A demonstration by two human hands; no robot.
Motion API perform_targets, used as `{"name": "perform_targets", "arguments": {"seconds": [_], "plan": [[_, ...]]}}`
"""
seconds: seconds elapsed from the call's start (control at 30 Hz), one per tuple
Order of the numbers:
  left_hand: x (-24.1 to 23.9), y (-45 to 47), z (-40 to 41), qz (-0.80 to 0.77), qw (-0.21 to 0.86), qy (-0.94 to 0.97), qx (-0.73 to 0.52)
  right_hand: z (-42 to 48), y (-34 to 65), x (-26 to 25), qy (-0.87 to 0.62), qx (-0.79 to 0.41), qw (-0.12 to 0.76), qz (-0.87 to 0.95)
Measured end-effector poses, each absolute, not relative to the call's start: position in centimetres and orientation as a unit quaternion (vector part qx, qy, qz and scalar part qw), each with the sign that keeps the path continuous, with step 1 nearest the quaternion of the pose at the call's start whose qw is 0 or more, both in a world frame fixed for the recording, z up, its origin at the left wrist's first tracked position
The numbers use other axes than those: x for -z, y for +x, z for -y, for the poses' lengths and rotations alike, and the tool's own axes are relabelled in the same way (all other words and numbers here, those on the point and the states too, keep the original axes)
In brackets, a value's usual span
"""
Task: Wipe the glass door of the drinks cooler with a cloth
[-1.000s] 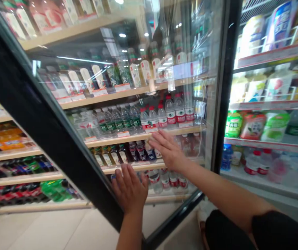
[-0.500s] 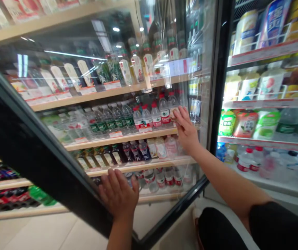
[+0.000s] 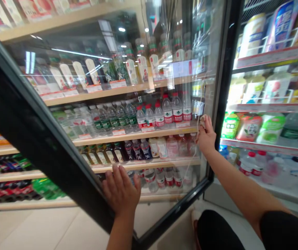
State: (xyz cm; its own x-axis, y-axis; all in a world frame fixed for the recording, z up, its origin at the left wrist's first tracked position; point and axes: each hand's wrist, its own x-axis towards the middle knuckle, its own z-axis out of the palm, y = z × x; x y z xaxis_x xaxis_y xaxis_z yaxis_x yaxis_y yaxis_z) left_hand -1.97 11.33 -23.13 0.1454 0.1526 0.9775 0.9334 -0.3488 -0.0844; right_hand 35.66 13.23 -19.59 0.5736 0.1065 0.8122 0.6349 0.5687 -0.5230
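Observation:
My left hand (image 3: 121, 189) lies flat and open against the low part of an open glass fridge door (image 3: 164, 208), next to its thick black frame (image 3: 34, 121). My right hand (image 3: 206, 137) is pressed to the glass near the door's hinge edge, its fingers closed round a small pale crumpled wad (image 3: 202, 121), perhaps a cloth. Through the glass I see store shelves of water bottles with red caps (image 3: 168, 111) and dark drink bottles (image 3: 117, 152).
The open fridge (image 3: 268, 146) on the right holds shelves of green and white bottles, cans and cartons. More shelves with red and green soda bottles (image 3: 13, 189) run along the left. My dark-clothed knee (image 3: 216, 229) is low by the door's bottom corner.
My right hand slid rightward and up across the glass, from the middle to the hinge edge, and its flat fingers have closed on the wad. My left hand stayed on the lower glass.

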Motion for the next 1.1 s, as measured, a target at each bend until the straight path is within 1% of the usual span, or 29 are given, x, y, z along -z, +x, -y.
{"name": "perform_targets", "arguments": {"seconds": [0.07, 0.17, 0.27, 0.37, 0.47, 0.57, 0.63, 0.7, 0.83, 0.9, 0.97, 1.1], "plan": [[23.2, -2.0, -11.4, 0.421, 0.375, -0.651, 0.508, -12.9, 35.3, 22.0, -0.456, 0.152, 0.775, 0.41], [23.0, -2.0, -11.4, 0.416, 0.4, -0.645, 0.501, -12.5, 34.6, 25.0, -0.525, 0.1, 0.771, 0.345], [22.7, -1.8, -11.1, 0.404, 0.421, -0.644, 0.495, -12.8, 35.4, 24.4, -0.572, 0.059, 0.768, 0.282], [22.5, -1.6, -10.9, 0.406, 0.414, -0.645, 0.498, -13.3, 36.4, 22.5, -0.583, 0.059, 0.766, 0.264], [22.4, -1.5, -10.8, 0.406, 0.426, -0.641, 0.493, -12.8, 34.9, 23.7, -0.598, 0.084, 0.74, 0.296], [22.3, -1.4, -10.9, 0.399, 0.44, -0.637, 0.492, -11.7, 31.5, 27.9, -0.607, 0.097, 0.703, 0.358], [22.2, -1.4, -10.8, 0.397, 0.438, -0.637, 0.494, -11.3, 29.9, 29.9, -0.606, 0.097, 0.689, 0.385], [22.2, -1.4, -10.7, 0.397, 0.432, -0.639, 0.498, -11.4, 29.4, 29.6, -0.604, 0.108, 0.687, 0.389], [22.2, -1.3, -10.4, 0.394, 0.424, -0.639, 0.506, -11.8, 29.5, 24.7, -0.572, 0.174, 0.68, 0.424], [22.1, -1.3, -10.2, 0.394, 0.425, -0.639, 0.506, -11.5, 28.3, 23.3, -0.548, 0.203, 0.66, 0.473], [22.1, -1.3, -10.1, 0.396, 0.428, -0.638, 0.503, -10.7, 26.1, 23.9, -0.528, 0.215, 0.631, 0.526], [22.1, -1.4, -9.9, 0.403, 0.435, -0.635, 0.496, -9.4, 22.2, 26.9, -0.492, 0.207, 0.593, 0.603]]}}
